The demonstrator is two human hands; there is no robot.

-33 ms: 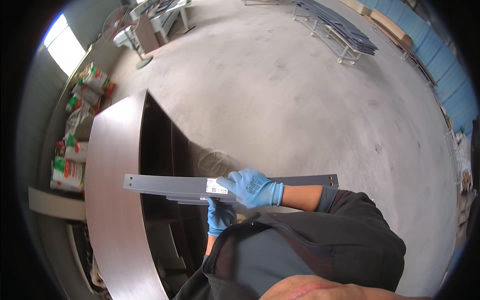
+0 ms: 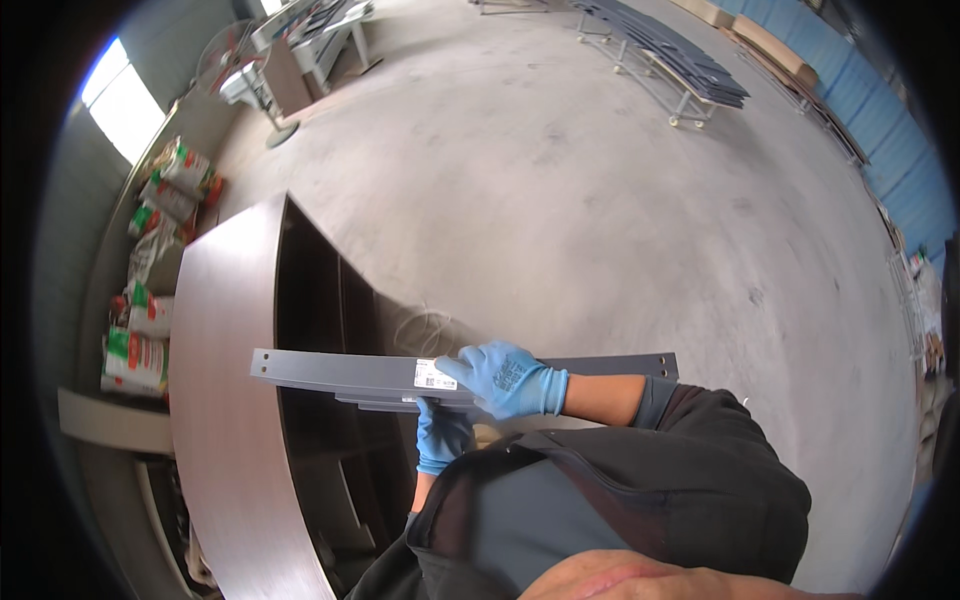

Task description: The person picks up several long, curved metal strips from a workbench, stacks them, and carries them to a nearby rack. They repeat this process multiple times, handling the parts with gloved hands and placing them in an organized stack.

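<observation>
I have my left hand [image 2: 442, 438] closed on grey boards [image 2: 330, 370] from six o'clock; right hand [image 2: 508, 380] (openness unclear) touches their label [image 2: 430, 378].

Workshop with panels [image 2: 668, 48] on wheeled cart [image 2: 685, 104]

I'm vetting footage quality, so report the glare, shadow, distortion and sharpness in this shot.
Head view: the window at upper left is blown out to white; head view: the wood-toned cabinet has pale sheen outside, deep shadow inside; head view: fisheye bows its edges and the picture's corners go black; head view: the grey panel looks fairly sharp.
</observation>
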